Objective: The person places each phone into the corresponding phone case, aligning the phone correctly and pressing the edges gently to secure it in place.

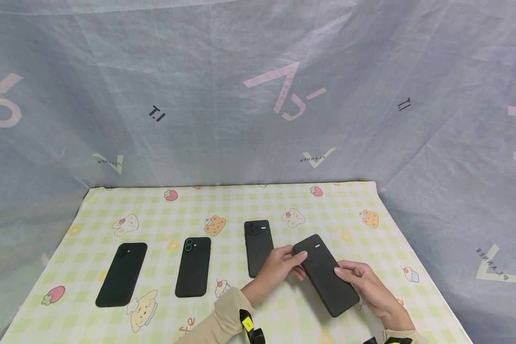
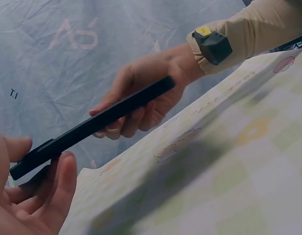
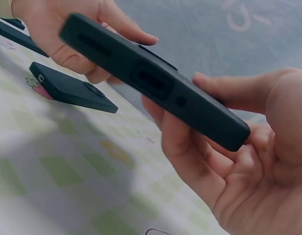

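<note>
Both hands hold one black smartphone above the table, its back with a white flash mark facing up and its camera end toward the far left. My left hand pinches the camera end, thumb on top and fingers beneath. Along the long right edge, my right hand grips the phone, with its thumb over the back. In the right wrist view the bottom end of the held phone shows its port. Just left of the held one, a second black phone lies face down, partly covered by my left hand.
A black phone with two stacked lenses lies left of centre, and another dark phone lies farther left. They rest on a green checked tablecloth with cartoon prints. Grey-blue fabric hangs behind and at both sides.
</note>
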A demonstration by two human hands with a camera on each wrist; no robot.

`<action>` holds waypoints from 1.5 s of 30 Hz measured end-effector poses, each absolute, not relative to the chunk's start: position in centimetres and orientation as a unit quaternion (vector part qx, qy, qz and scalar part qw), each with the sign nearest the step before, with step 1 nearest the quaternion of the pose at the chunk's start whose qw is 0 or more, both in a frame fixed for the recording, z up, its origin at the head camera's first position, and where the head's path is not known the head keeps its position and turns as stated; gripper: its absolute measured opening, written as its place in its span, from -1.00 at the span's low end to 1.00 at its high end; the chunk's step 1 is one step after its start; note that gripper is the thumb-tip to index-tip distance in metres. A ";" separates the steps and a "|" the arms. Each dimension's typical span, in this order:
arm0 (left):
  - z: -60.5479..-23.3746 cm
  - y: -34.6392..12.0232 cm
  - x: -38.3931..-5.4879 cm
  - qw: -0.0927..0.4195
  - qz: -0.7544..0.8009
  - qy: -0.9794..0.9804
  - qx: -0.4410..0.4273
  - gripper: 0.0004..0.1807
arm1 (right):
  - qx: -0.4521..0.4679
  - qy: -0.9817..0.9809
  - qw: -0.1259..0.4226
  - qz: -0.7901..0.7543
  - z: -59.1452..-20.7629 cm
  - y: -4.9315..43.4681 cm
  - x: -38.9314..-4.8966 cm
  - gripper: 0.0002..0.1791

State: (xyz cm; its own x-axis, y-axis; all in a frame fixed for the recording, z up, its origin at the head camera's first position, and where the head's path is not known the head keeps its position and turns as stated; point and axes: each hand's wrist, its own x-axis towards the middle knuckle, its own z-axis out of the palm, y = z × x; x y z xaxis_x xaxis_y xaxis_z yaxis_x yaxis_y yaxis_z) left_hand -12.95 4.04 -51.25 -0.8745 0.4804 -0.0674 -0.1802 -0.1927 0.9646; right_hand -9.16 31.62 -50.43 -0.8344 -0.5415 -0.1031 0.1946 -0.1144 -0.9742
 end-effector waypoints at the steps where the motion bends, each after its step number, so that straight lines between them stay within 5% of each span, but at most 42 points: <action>1: -51.3 4.1 -12.8 0.231 0.762 0.592 0.125 -0.71 | -0.131 0.623 0.239 -0.733 -50.4 31.5 -9.1 -0.62; 7: -51.1 4.6 -12.2 0.272 0.749 0.589 0.135 -0.72 | -0.043 0.681 0.159 -0.713 -49.8 30.7 -9.1 -0.72; 17: -51.1 5.6 -12.4 0.186 0.759 0.609 0.138 -0.75 | 0.018 0.704 0.097 -0.704 -49.1 29.3 -9.1 -0.72; 24: -50.3 6.7 -12.7 0.165 0.721 0.660 0.131 -0.64 | 0.063 0.715 0.054 -0.694 -48.8 28.7 -9.3 -0.71; 31: -49.9 7.7 -13.2 0.131 0.718 0.670 0.137 -0.75 | 0.106 0.746 0.030 -0.656 -48.3 28.7 -9.9 -0.66; 40: -50.1 9.3 -14.8 0.112 0.688 0.707 0.119 -0.77 | 0.132 0.818 0.005 -0.560 -47.9 29.3 -11.0 -0.38; 45: -50.9 9.9 -15.4 0.098 0.646 0.748 0.113 -0.67 | 0.125 0.870 -0.007 -0.478 -48.2 29.4 -12.0 -0.39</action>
